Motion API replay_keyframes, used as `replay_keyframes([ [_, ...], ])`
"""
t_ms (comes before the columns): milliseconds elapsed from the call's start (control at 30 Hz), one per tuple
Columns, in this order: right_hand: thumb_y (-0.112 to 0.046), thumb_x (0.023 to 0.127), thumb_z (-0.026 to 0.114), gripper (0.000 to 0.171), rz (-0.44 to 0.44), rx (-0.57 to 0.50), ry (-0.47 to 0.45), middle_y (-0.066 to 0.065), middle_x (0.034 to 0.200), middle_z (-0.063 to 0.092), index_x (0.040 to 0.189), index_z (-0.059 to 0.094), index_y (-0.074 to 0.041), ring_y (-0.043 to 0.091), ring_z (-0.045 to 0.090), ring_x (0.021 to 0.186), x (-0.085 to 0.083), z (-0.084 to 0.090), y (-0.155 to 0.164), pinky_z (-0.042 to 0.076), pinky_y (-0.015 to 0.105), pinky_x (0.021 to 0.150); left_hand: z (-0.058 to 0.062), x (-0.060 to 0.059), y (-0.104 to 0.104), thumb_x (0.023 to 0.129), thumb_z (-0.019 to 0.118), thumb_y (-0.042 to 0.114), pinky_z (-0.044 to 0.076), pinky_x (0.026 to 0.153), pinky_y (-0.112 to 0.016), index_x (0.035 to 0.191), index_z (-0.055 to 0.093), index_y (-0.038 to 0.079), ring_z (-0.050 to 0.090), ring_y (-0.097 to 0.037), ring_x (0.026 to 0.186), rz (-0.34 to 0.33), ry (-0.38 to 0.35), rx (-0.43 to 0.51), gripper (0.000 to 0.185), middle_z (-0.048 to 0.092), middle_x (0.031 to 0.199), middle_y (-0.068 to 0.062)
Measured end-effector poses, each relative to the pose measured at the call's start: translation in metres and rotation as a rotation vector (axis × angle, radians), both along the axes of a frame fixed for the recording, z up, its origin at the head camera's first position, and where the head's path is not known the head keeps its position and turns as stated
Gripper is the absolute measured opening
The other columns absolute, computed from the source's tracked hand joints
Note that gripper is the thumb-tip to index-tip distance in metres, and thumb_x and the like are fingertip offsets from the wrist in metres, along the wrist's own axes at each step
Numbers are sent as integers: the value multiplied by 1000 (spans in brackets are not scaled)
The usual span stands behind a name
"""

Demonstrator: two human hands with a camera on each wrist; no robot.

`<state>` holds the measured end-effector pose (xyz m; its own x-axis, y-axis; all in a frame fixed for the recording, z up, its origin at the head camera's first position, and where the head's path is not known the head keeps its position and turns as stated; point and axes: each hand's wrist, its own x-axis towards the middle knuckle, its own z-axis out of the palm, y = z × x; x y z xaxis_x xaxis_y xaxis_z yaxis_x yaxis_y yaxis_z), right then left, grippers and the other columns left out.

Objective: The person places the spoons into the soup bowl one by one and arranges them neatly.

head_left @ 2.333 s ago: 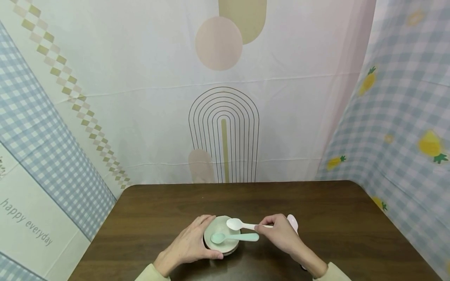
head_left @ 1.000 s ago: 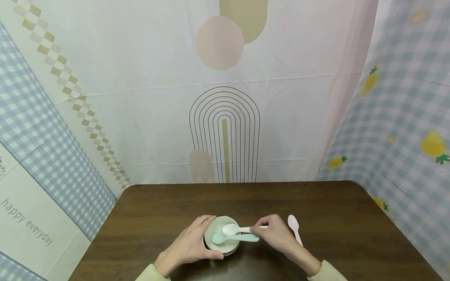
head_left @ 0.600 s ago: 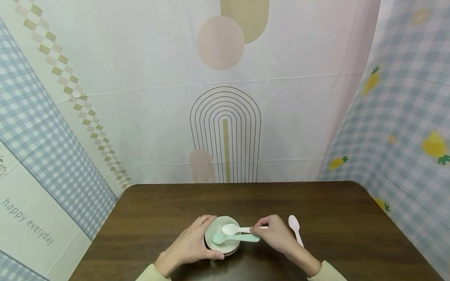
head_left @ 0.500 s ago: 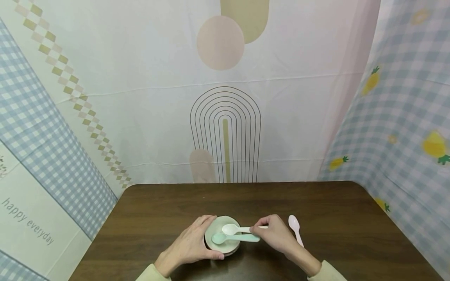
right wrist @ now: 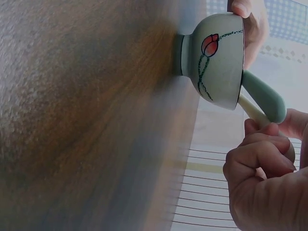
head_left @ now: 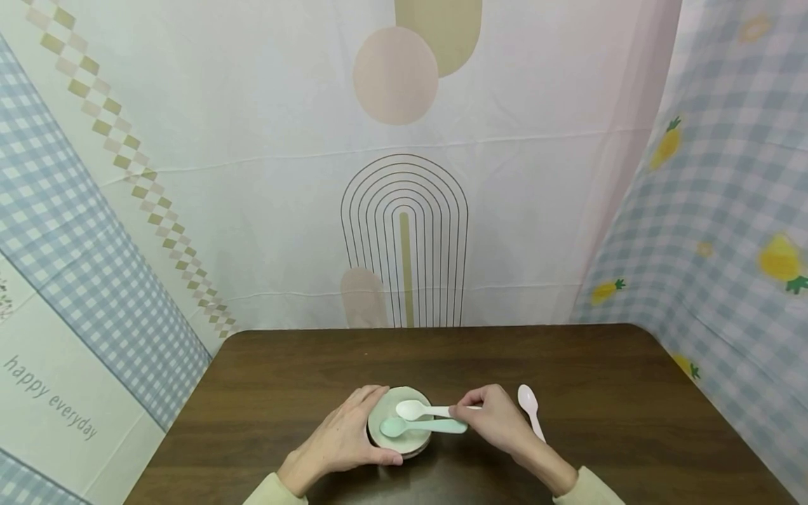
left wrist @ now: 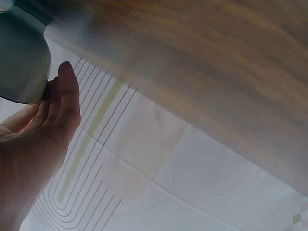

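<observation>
The right hand has its fingers curled, pinching the white spoon by its handle, its scoop over the bowl. The left hand cups the bowl's side, fingers together. A green spoon lies across the bowl (painted with a red flower). Right of the bowl, a pink spoon rests on the tabletop. Left of the bowl, a cloth reads "happy everyday".

Your pale green bowl carries a red tulip with dark green stem lines on its side. Across it lie a mint green spoon and a white spoon; a pale pink spoon lies on the dark brown wood-grain table. Your sleeves are cream.
</observation>
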<state>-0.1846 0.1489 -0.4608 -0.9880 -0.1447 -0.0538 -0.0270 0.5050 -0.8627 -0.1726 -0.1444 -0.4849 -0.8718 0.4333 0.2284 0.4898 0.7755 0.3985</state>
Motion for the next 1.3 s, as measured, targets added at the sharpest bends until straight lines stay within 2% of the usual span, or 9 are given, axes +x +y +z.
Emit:
replay_keyframes([
  [467, -19, 88, 81, 12, -1, -22, 13, -2, 82, 73, 81, 81, -9, 11, 55, 80, -2, -1, -5, 40, 22, 69, -1, -1, 0, 71, 95, 68, 60, 108, -47, 153, 58, 5, 65, -27, 136, 2, -4, 4, 109, 65, 149, -8],
  [1300, -19, 86, 83, 11, -17, -38, 36, -1, 83, 73, 83, 82, -9, 13, 56, 78, -4, -2, -14, 41, 23, 64, 0, 0, 0, 72, 93, 70, 59, 108, -46, 153, 57, 5, 65, -26, 135, -6, -2, -5, 111, 65, 148, -8],
])
